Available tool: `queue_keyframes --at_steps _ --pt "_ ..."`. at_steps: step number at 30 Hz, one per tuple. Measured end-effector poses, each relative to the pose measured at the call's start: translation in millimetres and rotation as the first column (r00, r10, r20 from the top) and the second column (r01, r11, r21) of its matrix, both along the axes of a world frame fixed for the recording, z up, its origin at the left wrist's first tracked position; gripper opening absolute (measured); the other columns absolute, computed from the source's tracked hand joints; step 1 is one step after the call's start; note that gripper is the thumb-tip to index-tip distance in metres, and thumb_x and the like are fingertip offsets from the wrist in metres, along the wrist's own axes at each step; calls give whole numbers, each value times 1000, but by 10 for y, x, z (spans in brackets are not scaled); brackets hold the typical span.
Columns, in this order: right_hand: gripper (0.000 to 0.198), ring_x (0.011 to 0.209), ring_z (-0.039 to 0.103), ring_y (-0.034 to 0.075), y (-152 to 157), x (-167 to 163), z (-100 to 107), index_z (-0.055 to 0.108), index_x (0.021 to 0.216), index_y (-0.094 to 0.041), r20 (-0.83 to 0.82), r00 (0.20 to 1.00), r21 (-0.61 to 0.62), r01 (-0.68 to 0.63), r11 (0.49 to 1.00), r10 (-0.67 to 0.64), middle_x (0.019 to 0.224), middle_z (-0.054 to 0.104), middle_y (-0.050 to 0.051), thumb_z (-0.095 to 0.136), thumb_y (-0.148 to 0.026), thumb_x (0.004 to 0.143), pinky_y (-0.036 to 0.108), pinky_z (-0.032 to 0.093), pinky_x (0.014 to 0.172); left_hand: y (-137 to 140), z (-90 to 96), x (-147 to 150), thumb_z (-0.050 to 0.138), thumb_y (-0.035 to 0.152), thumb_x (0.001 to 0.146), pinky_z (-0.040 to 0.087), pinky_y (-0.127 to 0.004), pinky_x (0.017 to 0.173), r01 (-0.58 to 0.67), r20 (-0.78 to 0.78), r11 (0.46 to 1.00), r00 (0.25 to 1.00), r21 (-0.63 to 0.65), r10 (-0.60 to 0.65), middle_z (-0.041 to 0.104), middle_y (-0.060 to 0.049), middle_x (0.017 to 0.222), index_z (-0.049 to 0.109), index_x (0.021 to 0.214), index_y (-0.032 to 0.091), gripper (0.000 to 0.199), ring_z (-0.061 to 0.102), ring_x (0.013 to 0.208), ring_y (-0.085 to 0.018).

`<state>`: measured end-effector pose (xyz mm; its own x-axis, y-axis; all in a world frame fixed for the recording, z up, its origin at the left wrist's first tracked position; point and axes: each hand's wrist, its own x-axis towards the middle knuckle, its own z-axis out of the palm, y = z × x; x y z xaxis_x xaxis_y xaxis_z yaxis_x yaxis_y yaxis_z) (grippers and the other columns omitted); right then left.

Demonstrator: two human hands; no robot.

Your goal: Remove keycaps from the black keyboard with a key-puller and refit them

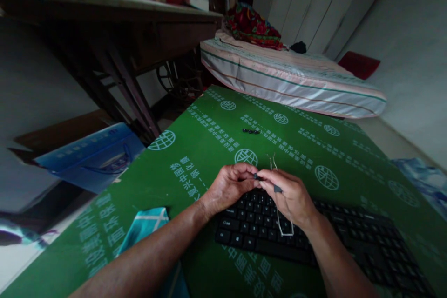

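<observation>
Over the upper part of a black keyboard, my two hands meet at the fingertips. My left hand is closed, pinching a small black piece that looks like a keycap. The fingertips of my right hand press at the same piece. Also held in my right hand is a wire keycap puller; its dark handle shows between the fingers, two thin prongs point away and a wire loop hangs over the keys. Several small black pieces, probably keycaps, lie farther off on the green table.
A folded teal cloth lies by my left forearm. Left of the table are a blue bag and a dark wooden desk with bags on top. Beyond the far edge stands a bed.
</observation>
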<state>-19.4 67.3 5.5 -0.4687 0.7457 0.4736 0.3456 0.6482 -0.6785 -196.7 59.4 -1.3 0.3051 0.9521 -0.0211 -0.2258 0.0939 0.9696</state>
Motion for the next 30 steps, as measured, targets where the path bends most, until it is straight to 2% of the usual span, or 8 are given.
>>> queue_keyframes --at_steps 6,12,24,30 --pt "21 75 66 17 3 -21 -52 65 106 -23 51 996 50 70 996 -72 87 69 6 57 -24 86 28 54 71 1 -27 -25 67 26 74 50 -28 77 9 -58 998 998 57 -6 72 -2 85 60 95 15 24 66 78 -13" --pt "18 73 66 17 4 -41 -69 66 102 -24 77 990 67 116 991 -121 86 70 6 57 -24 87 28 53 70 -12 14 -40 62 26 79 50 -28 77 20 -112 995 994 96 -9 70 -1 81 60 90 15 16 64 77 -12" --pt "17 73 66 17 40 -69 -89 66 100 -24 56 991 10 124 992 -124 86 71 5 57 -23 86 28 53 70 -14 14 -50 60 27 82 47 -26 73 24 -104 995 994 101 -14 67 0 79 55 93 16 17 62 77 -12" --pt "11 69 64 16 23 -75 19 66 92 -23 115 988 -8 103 995 -102 80 69 4 56 -23 86 26 51 66 -14 2 -50 61 28 81 46 -25 71 19 -82 995 997 97 -12 66 1 77 52 93 15 20 61 76 -12"
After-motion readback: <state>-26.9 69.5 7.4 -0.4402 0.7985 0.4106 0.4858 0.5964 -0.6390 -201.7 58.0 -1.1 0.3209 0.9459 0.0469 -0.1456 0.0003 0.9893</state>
